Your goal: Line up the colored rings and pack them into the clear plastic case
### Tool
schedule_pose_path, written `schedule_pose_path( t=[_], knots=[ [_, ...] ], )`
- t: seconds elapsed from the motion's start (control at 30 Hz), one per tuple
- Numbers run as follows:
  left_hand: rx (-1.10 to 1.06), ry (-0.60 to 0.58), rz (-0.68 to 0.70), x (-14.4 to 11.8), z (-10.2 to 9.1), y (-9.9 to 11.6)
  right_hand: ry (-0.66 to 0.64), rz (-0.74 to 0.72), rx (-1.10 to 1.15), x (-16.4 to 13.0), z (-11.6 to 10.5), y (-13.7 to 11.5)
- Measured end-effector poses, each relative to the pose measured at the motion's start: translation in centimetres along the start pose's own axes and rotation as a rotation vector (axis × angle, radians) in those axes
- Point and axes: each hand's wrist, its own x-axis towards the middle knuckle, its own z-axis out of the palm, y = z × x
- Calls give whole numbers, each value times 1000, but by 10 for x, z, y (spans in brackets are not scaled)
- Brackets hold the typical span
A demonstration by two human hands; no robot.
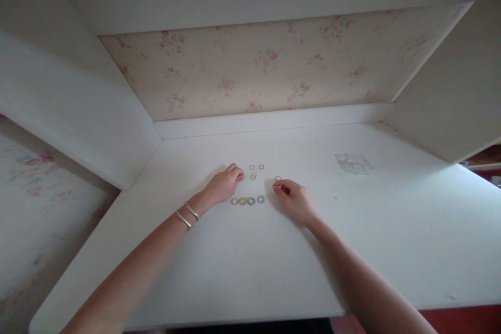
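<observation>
On the white tabletop, my left hand (227, 183) is closed in a pinch beside several thin rings. Something small and pale shows at its fingertips, too small to name. To the right, my right hand (293, 198) is also pinched, with a thin ring (278, 178) at its fingertips. Between the hands lie a pair of overlapping gold-coloured rings (253, 176), and behind them a thin ring (251, 167) and another ring (261, 166). Nearer me is a row of thicker rings: a pinkish ring (231, 201), a yellow ring (240, 201), a blue-grey ring (248, 201) and a green ring (258, 200).
A clear plastic bag (353, 163) lies flat on the white table (219, 266) at the right. White panels enclose the table at the left and right, and a floral-papered wall (242, 73) stands behind. Two silver bangles (183, 220) circle my left wrist.
</observation>
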Motion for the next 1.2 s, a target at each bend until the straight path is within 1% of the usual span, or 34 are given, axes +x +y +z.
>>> schedule_pose_path(
  t=[0.1,0.23,0.4,0.67,0.77,0.87,0.93,1.07,1.2],
  knots=[
    [-18,18,-13,-21,-3,-3,3,3,5,0,1,2],
    [-36,11,-3,-48,1,-6,9,19,4,0,3,3],
    [-7,-26,9,-68,9,-7,24,34,-11,-1,4,2],
    [99,-51,72,-72,13,-7,29,51,-17,1,6,0],
    [110,-39,67,-72,14,-8,-1,-25,-49,5,7,-7],
    [114,-30,61,-72,15,-8,-100,-132,-166,12,11,-18],
    [107,-25,58,-72,16,-8,-172,-167,-273,19,16,-25],
    [24,12,49,-72,17,-10,-264,-173,-483,35,25,-37],
    [-167,99,-1,-70,19,-17,-331,-178,-642,48,31,-42]
  ],
)
